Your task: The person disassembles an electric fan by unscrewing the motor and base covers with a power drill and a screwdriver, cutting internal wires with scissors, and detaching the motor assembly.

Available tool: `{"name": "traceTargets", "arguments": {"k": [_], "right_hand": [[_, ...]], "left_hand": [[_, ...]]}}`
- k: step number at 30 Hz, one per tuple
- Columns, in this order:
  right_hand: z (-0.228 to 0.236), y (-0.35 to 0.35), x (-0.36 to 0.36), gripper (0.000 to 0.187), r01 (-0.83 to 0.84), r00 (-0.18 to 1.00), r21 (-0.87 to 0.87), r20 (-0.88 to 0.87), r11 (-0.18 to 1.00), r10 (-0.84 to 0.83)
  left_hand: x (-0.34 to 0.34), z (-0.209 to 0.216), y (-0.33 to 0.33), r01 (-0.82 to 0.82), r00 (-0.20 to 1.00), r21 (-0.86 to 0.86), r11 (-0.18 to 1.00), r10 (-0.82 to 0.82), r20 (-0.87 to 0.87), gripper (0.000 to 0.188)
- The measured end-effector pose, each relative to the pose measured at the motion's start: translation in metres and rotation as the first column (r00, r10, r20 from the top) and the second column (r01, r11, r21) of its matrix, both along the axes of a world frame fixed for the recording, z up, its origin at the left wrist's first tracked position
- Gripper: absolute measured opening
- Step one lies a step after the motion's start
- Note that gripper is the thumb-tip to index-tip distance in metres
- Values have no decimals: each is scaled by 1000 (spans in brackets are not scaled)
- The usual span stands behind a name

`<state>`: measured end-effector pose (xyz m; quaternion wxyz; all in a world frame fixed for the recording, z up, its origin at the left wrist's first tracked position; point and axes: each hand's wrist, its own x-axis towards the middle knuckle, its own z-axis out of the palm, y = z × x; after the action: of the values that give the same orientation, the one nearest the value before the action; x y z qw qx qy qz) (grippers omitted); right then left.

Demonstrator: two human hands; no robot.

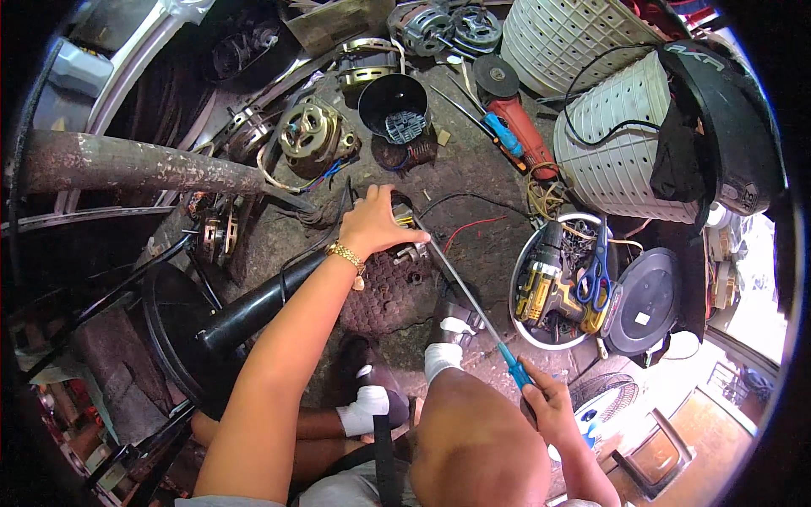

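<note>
My left hand [368, 226], with a gold bracelet at the wrist, grips the dark end part of a fan stand, its thumb and fingers spread around it. Yellow wires [405, 221] and a bit of silvery metal show beside the thumb. From that part a black pole [262, 304] runs down left to a round black base [173, 338]. My right hand [549, 404] is closed around the blue handle of a long screwdriver [463, 283]. Its shaft slants up left, and the tip reaches the part by my left thumb; the exact contact is hidden.
A white tub [517, 317] at the right holds a yellow drill [541, 291], blue scissors [596, 275] and screws. Beyond lie a red angle grinder [525, 135], a black can [394, 97], a motor [314, 135] and white perforated baskets [604, 144]. A thick pipe [135, 162] juts in from the left.
</note>
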<state>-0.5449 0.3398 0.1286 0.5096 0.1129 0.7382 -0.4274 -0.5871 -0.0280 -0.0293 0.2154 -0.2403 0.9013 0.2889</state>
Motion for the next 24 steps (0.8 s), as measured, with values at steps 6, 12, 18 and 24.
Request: {"name": "traceTargets", "arguments": {"k": [6, 12, 18, 24], "right_hand": [[7, -7, -12, 44, -85, 991, 57, -98, 995, 90], [25, -4, -57, 45, -41, 999, -14, -16, 999, 41], [16, -9, -59, 58, 304, 880, -155, 425, 940, -214], [17, -24, -56, 51, 219, 878, -145, 462, 965, -130]], "left_hand": [[0, 3, 0, 7, 1000, -4, 1000, -7, -9, 115], [2, 1, -1, 36, 998, -38, 999, -38, -40, 110], [1, -2, -2, 121, 990, -75, 990, -126, -67, 108], [1, -8, -3, 147, 984, -87, 985, -155, -91, 108]]}}
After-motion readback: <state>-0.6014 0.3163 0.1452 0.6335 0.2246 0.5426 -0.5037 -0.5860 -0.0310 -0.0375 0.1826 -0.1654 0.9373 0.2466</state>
